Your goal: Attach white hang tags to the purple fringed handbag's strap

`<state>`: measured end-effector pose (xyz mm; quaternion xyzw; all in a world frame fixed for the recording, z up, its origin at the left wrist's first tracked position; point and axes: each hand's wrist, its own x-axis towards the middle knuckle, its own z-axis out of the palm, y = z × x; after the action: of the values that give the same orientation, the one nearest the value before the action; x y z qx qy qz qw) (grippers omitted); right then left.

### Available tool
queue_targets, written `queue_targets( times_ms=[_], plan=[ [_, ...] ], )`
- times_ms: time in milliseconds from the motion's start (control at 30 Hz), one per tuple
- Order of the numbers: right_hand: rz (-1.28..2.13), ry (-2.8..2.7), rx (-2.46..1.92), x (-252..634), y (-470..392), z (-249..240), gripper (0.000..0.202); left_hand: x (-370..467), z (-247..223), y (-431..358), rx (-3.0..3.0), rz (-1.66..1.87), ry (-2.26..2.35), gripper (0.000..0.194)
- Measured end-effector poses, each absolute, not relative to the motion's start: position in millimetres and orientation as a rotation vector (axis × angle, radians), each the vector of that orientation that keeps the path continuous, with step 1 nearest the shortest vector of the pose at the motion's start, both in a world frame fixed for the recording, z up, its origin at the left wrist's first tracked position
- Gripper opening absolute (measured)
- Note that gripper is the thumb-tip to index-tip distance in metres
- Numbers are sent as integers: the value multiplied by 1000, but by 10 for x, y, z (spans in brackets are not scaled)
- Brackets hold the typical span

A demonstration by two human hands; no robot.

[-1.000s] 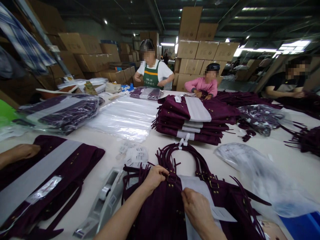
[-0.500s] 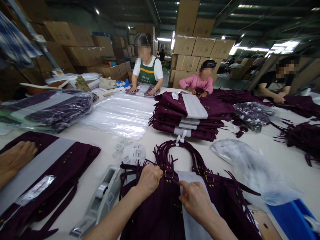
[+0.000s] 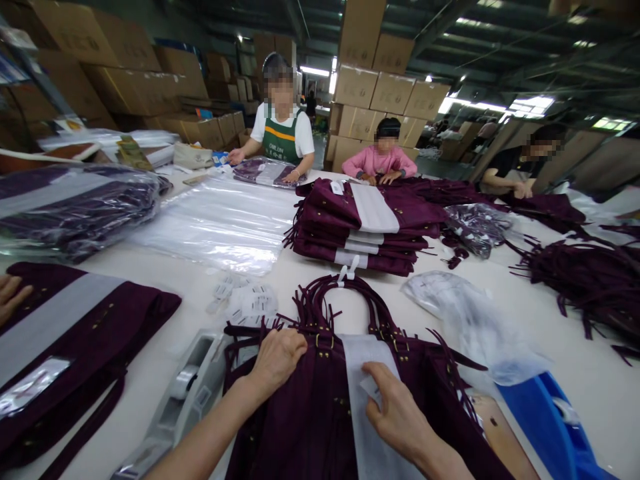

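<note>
A dark purple handbag (image 3: 315,400) with fringes, brass fittings and two looped handles lies in front of me, with a white paper band (image 3: 367,437) down its middle. My left hand (image 3: 279,360) is closed on its upper edge, left of the handle base. Over the band, my right hand (image 3: 395,407) has its index finger stretched out and thumb apart. A small pale piece (image 3: 371,385) shows between them; whether it is held, I cannot tell. White tags (image 3: 349,268) hang at the top of the handles.
To the left are a grey tape dispenser (image 3: 187,393), white labels (image 3: 250,300) and another banded bag (image 3: 107,333) with a co-worker's hand (image 3: 11,297) on it. Stacked purple bags (image 3: 360,233) stand ahead. A phone (image 3: 500,433), blue dispenser (image 3: 545,420) and crumpled plastic (image 3: 475,320) lie right.
My right hand has drawn back from the strap near the handle, and its index finger has straightened over the band. The left hand stays on the bag's edge. A co-worker's hand at left moved outward.
</note>
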<state>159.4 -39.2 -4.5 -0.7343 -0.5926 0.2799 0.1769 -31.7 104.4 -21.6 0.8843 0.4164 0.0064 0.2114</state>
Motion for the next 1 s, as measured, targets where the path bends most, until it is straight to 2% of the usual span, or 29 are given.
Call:
queue_targets(
  times_ms=[133,233,467,533,700,800,1000],
  plan=[
    [836,-1689,-2099,1630,-377,40,33,-318,-250,1058,2405,37,1162,16],
    [944,-1618,-2083,1710,-323,40,29,-318,-252,1089,2362,74,1162,17],
    [1280,-1215,-1893,1888,-173,-263,9,-310,-257,1107,2230,147,1170,16],
    [1171,-1209,-1940,1881,-170,-311,12,-308,-278,1092,2222,189,1153,16],
    [631,-1552,-2035,1828,-216,-305,23,-299,-328,1052,2199,245,1121,17],
    [361,-1794,-2006,1832,-273,-341,17,-289,-339,1035,2175,274,1118,16],
    [234,-1927,-1786,1807,-426,-481,28,-248,-365,1022,2169,427,1057,13]
  ],
)
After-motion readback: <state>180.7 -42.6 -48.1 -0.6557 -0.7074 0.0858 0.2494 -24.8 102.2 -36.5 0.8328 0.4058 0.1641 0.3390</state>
